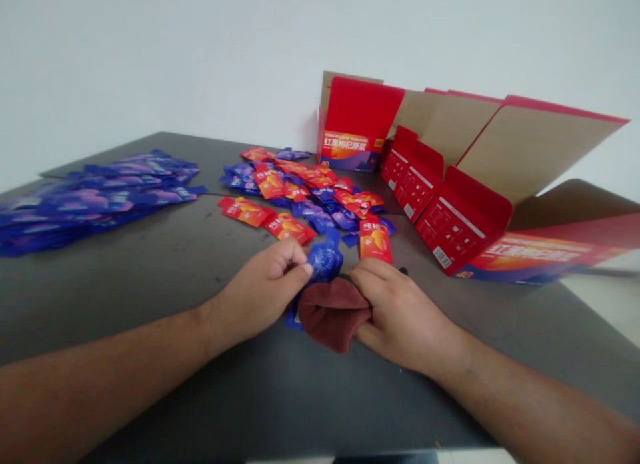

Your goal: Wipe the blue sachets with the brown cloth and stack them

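Note:
My left hand (273, 284) pinches the left edge of a blue sachet (326, 256) between thumb and fingers. A bunched brown cloth (334, 311) is gripped in my right hand (397, 311), right against the lower part of that sachet and covering some of it. More blue plastic shows beneath the cloth; I cannot tell whether it is the same sachet. Just beyond my hands lies a loose pile of mixed sachets, with a red sachet (375, 241) closest to my right hand and another red sachet (287, 229) beyond my left.
A large heap of blue sachets (95, 194) covers the table's (210, 397) left side. Several red cartons with raised flaps stand along the right, including a far carton (353, 127) and a near carton (463, 217). A white wall (175, 57) rises behind.

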### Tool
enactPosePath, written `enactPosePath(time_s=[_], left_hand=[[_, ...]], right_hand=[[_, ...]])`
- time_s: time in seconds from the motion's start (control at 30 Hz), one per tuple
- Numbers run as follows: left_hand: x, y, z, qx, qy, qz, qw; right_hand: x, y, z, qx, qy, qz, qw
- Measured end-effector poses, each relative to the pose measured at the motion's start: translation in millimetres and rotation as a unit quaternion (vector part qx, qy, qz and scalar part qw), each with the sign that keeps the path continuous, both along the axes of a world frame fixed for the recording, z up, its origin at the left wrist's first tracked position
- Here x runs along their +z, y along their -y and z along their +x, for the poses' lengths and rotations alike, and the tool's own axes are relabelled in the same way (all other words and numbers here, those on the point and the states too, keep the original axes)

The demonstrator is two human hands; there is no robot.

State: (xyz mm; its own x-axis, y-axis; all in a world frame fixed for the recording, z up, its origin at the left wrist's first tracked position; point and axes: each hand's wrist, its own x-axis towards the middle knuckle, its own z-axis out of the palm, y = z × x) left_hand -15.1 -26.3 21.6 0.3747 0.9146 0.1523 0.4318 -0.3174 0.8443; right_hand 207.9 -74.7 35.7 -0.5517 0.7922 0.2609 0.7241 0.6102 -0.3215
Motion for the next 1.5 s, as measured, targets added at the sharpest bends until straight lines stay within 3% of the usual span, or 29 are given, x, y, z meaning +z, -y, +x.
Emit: enactPosePath(time_s=[0.17, 0.37, 0.53, 0.7, 0.87, 1.03, 1.2, 1.37, 1.5], left_hand=[[-1.8, -1.2, -0.8, -0.005, -0.006, 0.025, 1.000], [-1.4, -0.3, -0.2, 0.005, -0.010, -0.004, 1.000], [-1.3, -0.6, -0.8, -0.001, -0.011, 0.032, 0.999], [-1.8, 0.1, -1.1, 0.004, -0.009, -0.001, 1.000], [-1.2, 0.4, -1.0, -0.007, -0.009, 0.024, 1.000], [-1.0, 0.5, -0.7, -0.001, -0.012, -0.002, 1.000], [-0.1, -0.4, -0.9, -0.009, -0.014, 0.025, 1.000], [-0.7, 0.6, -1.1, -0.004, -0.016, 0.011, 1.000], [-1.2, 0.8, -0.3, -0.006, -0.019, 0.028, 0.999]], right_hand=[[-0.3, 0.1, -1.2, 0.062, 0.015, -0.009, 0.998], [-1.4, -0.3, 0.1, -0.014, -0.002, 0.008, 1.000], [-0.3, 0.3, -1.5, 0.052, 0.021, -0.011, 0.998], [-0.3, -0.1, -0.6, -0.019, 0.000, 0.009, 1.000], [-0.6, 0.1, -1.0, 0.053, 0.015, -0.009, 0.998], [0.3, -0.4, 0.2, -0.011, 0.003, 0.003, 1.000], [0.6, -0.1, -0.2, 0.048, 0.018, -0.012, 0.999], [0.2, -0.5, 0.0, -0.011, 0.001, 0.005, 1.000], [0.7, -0.8, -0.7, 0.032, 0.013, -0.005, 0.999]])
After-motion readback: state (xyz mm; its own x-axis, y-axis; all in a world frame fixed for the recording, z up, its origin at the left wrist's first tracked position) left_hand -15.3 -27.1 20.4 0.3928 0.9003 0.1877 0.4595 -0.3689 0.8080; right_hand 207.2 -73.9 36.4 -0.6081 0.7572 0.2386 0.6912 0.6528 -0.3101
